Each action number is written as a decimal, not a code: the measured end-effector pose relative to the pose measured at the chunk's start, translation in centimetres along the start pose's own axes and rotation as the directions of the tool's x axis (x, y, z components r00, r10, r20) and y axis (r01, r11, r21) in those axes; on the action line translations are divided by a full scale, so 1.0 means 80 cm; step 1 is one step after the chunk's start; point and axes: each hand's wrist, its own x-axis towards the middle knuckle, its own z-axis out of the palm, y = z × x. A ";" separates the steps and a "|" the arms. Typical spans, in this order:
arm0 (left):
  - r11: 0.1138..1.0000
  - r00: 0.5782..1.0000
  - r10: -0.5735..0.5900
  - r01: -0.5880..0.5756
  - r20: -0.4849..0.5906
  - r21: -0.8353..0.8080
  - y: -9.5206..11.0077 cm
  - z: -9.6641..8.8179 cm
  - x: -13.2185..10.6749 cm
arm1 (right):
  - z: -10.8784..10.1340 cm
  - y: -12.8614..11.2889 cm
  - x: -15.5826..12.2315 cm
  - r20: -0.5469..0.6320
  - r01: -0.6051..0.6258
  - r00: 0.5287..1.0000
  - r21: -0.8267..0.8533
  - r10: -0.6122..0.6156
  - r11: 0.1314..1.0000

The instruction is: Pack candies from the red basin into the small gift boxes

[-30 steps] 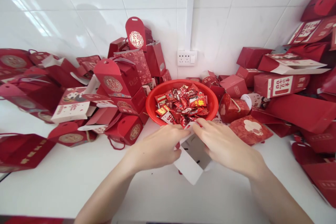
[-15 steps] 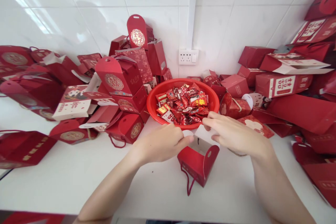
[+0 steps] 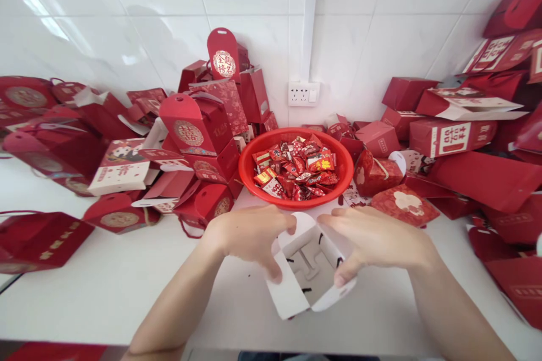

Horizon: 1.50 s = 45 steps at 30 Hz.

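Between my hands a red cardboard gift box (image 3: 288,294) stands on the table with its top flaps spread apart, showing the white inside. Dark cord ends poke through its inner walls, and interlocked tabs show at the bottom. My left hand (image 3: 249,236) grips the left and far flaps, thumb along the left one. On the right side, my right hand (image 3: 379,237) has its thumb on the inner side of a flap and its fingers behind it. Just beyond the box sits a red plastic basket (image 3: 244,174) holding many red-wrapped candies (image 3: 296,169).
Red gift boxes are piled along the left (image 3: 186,124) and the right (image 3: 461,135). One box lies at the left edge of the white table (image 3: 169,299). A socket (image 3: 303,94) is on the tiled wall behind the basket.
The box has tipped so its opening faces me, and its flaps are now folded wide outward. Both hands have moved down around its sides.
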 end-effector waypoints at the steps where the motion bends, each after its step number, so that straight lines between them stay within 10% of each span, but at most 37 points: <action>1: 1.000 1.000 -0.009 0.009 0.009 -0.004 0.000 0.001 0.001 | 0.002 0.001 -0.002 0.005 0.013 1.000 0.015 -0.013 1.000; 14: 0.978 0.974 -0.207 0.206 -0.096 -0.025 0.002 0.000 0.002 | 0.004 -0.001 0.007 -0.164 -0.239 0.964 -0.202 0.207 0.950; 28: 0.984 0.971 -0.174 0.165 -0.165 -0.068 -0.013 0.003 0.003 | -0.008 0.021 0.003 -0.121 0.012 0.993 0.127 0.004 0.992; 35: 0.990 0.952 -0.131 0.111 -0.278 -0.085 -0.017 -0.016 -0.002 | -0.020 0.036 -0.002 -0.304 -0.030 0.949 0.169 0.081 0.985; 41: 0.996 0.852 -0.032 -0.019 -0.522 -0.091 -0.063 -0.026 0.037 | -0.026 0.056 0.051 -0.507 0.018 0.847 0.331 0.162 0.943; 45: 0.987 0.885 -0.154 0.118 -0.440 -0.107 -0.092 -0.020 0.071 | -0.021 0.068 0.112 -0.507 -0.137 0.808 0.336 0.302 0.932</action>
